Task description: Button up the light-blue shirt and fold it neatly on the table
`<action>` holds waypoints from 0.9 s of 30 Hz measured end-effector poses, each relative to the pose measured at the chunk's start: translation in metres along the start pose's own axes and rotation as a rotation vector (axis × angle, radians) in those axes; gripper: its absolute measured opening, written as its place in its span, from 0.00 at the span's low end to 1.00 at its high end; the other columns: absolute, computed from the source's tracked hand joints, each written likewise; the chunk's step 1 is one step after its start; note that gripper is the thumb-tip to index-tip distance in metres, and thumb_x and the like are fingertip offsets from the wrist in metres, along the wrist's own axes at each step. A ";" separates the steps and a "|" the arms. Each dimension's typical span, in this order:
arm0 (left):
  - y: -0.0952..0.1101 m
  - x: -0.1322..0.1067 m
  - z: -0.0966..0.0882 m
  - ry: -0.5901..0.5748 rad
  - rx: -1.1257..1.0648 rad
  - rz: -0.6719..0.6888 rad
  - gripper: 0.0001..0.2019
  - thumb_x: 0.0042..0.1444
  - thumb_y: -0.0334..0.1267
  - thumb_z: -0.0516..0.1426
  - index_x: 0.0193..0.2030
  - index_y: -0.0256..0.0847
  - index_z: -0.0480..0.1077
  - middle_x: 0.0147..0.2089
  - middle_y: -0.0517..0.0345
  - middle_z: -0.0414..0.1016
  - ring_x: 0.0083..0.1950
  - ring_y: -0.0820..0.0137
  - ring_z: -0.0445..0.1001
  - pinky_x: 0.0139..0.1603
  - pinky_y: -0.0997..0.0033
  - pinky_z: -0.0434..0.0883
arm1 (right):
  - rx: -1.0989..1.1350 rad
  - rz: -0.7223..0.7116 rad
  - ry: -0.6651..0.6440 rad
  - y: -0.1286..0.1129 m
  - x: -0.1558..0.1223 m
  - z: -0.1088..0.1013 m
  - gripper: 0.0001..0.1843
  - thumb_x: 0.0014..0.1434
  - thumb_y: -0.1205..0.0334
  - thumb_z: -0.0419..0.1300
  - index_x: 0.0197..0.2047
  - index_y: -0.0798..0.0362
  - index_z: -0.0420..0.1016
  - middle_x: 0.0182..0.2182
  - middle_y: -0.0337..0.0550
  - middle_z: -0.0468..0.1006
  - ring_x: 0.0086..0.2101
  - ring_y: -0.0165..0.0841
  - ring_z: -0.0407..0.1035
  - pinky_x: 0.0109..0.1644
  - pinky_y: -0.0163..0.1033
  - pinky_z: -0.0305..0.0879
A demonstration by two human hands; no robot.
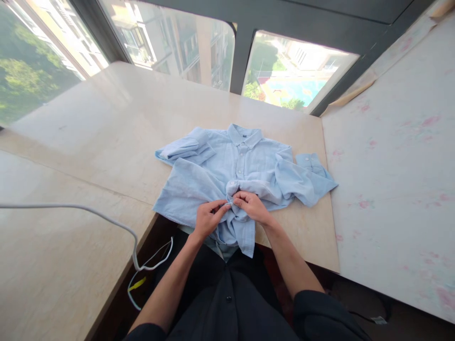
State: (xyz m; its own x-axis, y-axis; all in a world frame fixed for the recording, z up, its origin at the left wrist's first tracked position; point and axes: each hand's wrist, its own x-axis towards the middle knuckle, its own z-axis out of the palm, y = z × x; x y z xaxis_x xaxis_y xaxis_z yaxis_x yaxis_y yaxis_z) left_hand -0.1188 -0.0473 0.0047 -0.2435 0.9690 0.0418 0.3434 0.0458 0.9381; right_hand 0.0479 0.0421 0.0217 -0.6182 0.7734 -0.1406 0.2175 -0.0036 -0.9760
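A light blue button-up shirt (245,166) lies face up on a beige stone ledge (117,128), collar away from me, sleeves folded across each side. Its lower hem hangs over the ledge's near edge toward my lap. My left hand (208,219) and my right hand (251,206) meet at the shirt's front placket, low on the chest. Both pinch the bunched fabric there, fingertips almost touching each other.
A white cable (106,219) runs across the lower ledge on the left and drops over its edge. Windows stand behind the ledge. A white wall panel (391,180) with pink stains rises on the right.
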 end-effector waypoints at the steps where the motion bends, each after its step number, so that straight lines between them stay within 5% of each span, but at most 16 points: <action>1: 0.000 0.000 0.000 -0.004 0.010 0.002 0.17 0.56 0.50 0.60 0.38 0.37 0.81 0.21 0.63 0.65 0.24 0.76 0.61 0.27 0.76 0.61 | 0.017 0.002 0.008 0.001 0.000 0.000 0.14 0.58 0.50 0.60 0.32 0.53 0.74 0.25 0.36 0.70 0.27 0.28 0.62 0.33 0.35 0.60; 11: 0.000 0.006 -0.001 -0.093 -0.009 -0.098 0.18 0.55 0.51 0.61 0.39 0.37 0.82 0.22 0.62 0.69 0.25 0.76 0.61 0.28 0.76 0.60 | 0.094 -0.057 0.209 0.021 -0.009 0.010 0.16 0.55 0.48 0.66 0.38 0.53 0.76 0.29 0.40 0.77 0.29 0.31 0.69 0.34 0.36 0.67; 16: 0.005 0.012 -0.005 -0.126 -0.073 -0.130 0.18 0.55 0.50 0.60 0.34 0.36 0.80 0.21 0.63 0.66 0.24 0.76 0.59 0.26 0.76 0.57 | -0.072 -0.308 0.332 0.024 -0.014 0.017 0.09 0.61 0.57 0.62 0.44 0.50 0.75 0.36 0.43 0.78 0.35 0.33 0.73 0.39 0.39 0.72; 20: 0.008 0.015 -0.008 -0.166 -0.100 -0.138 0.18 0.56 0.51 0.59 0.34 0.36 0.80 0.20 0.64 0.62 0.24 0.76 0.56 0.24 0.76 0.54 | -0.320 -0.541 0.264 0.022 -0.016 0.018 0.12 0.65 0.66 0.55 0.47 0.47 0.78 0.42 0.47 0.74 0.42 0.35 0.72 0.46 0.42 0.72; 27: 0.006 0.018 -0.013 -0.245 -0.155 -0.155 0.18 0.57 0.51 0.58 0.35 0.35 0.80 0.22 0.62 0.67 0.25 0.76 0.60 0.26 0.77 0.56 | -0.390 -0.601 0.255 0.017 -0.017 0.018 0.18 0.63 0.68 0.59 0.54 0.46 0.76 0.45 0.48 0.74 0.43 0.36 0.72 0.45 0.42 0.72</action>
State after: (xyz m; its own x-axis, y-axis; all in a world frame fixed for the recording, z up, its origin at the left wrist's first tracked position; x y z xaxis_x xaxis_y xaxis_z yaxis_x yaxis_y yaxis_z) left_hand -0.1329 -0.0331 0.0157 -0.0501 0.9838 -0.1723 0.1723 0.1784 0.9688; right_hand 0.0485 0.0177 0.0044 -0.5309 0.6942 0.4861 0.1786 0.6523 -0.7366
